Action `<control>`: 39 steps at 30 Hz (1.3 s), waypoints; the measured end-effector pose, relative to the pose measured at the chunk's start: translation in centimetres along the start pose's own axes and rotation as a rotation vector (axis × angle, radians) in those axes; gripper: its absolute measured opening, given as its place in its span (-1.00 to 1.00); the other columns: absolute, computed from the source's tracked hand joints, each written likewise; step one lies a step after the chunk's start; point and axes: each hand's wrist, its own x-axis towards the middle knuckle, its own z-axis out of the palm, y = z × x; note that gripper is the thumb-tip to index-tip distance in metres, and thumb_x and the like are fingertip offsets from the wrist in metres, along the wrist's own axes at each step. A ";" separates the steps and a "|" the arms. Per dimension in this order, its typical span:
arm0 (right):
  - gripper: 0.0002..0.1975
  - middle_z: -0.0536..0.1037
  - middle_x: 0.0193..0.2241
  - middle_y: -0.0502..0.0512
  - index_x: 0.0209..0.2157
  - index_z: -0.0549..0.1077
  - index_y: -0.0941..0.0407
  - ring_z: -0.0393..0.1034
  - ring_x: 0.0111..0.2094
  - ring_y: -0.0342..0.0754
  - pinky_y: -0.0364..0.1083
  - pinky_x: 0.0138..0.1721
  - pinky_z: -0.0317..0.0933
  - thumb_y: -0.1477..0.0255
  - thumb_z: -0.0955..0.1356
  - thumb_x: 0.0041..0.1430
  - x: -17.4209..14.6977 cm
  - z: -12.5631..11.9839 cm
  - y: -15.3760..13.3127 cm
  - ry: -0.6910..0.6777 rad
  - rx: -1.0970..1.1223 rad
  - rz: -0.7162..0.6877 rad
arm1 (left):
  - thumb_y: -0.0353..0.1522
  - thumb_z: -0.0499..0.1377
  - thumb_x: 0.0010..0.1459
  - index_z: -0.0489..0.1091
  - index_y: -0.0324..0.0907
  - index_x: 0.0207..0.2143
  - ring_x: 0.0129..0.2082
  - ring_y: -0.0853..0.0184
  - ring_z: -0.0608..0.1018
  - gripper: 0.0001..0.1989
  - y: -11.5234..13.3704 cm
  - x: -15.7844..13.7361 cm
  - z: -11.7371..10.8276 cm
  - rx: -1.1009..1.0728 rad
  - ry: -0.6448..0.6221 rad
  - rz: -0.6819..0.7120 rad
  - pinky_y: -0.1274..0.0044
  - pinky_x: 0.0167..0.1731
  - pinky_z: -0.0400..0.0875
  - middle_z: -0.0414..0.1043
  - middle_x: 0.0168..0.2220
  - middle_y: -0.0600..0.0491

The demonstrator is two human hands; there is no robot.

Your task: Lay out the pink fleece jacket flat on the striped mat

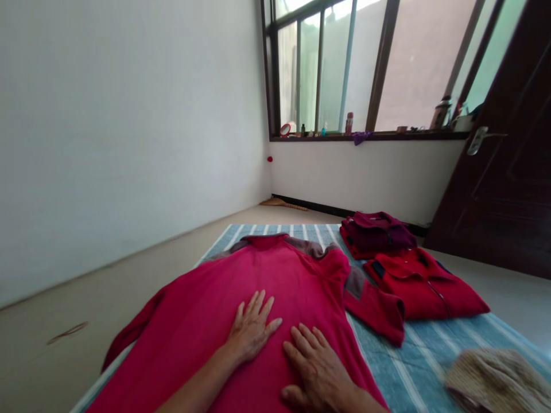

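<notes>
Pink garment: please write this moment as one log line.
left hand: palm down | right hand: palm down | beneath both: pink garment, spread on striped cloth

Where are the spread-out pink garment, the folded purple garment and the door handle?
Spread-out pink garment [286, 281]: head view, on its upper middle.
Folded purple garment [373, 234]: head view, on the middle of its upper side.
Door handle [476, 142]: head view, on its metal plate.

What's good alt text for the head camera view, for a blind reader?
A person's left hand and right hand rest on a pink top spread over a striped blue cloth. To the right lie folded red and purple garments; beyond, a window and dark door.
</notes>
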 end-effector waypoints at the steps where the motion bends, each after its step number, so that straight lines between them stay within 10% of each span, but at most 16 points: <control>1: -0.25 0.02 0.27 0.23 0.26 0.10 0.05 -0.17 0.28 0.22 0.20 0.23 -0.21 -0.09 0.15 0.17 -0.1 -0.5 -0.3 -0.032 0.017 0.017 | -0.01 -0.17 0.22 0.01 -0.13 0.28 0.33 0.17 -0.14 -0.34 0.0 0.1 0.1 0.003 0.013 0.003 0.16 0.22 -0.20 -0.21 0.34 -0.06; 17: -0.31 0.06 0.26 0.28 0.23 0.15 0.14 -0.14 0.28 0.18 0.19 0.23 -0.22 0.01 0.19 0.22 -0.6 -2.2 -1.4 -0.067 -0.051 0.046 | -0.08 -0.11 0.25 0.04 -0.12 0.26 0.32 0.19 -0.09 -0.41 1.9 -8.9 0.9 -0.005 -0.023 0.047 0.16 0.22 -0.13 -0.16 0.33 -0.05; 34: -0.28 -0.09 0.30 0.17 0.27 0.06 0.04 -0.30 0.30 0.13 0.16 0.26 -0.29 -0.03 0.19 0.19 -8.9 -0.2 -4.5 -0.015 0.015 0.079 | -0.06 -0.11 0.24 0.08 -0.13 0.24 0.31 0.18 -0.04 -0.41 1.7 -8.5 1.9 -0.005 0.056 0.059 0.15 0.22 -0.11 -0.10 0.32 -0.06; 39: -0.30 -0.01 0.28 0.25 0.26 0.11 0.14 -0.22 0.29 0.15 0.15 0.25 -0.20 0.03 0.18 0.22 -9.0 -0.8 -3.3 0.083 -0.093 0.316 | -0.05 -0.13 0.24 0.08 -0.14 0.25 0.32 0.18 -0.06 -0.40 1.7 -8.5 1.7 -0.013 0.047 0.065 0.15 0.22 -0.13 -0.11 0.33 -0.06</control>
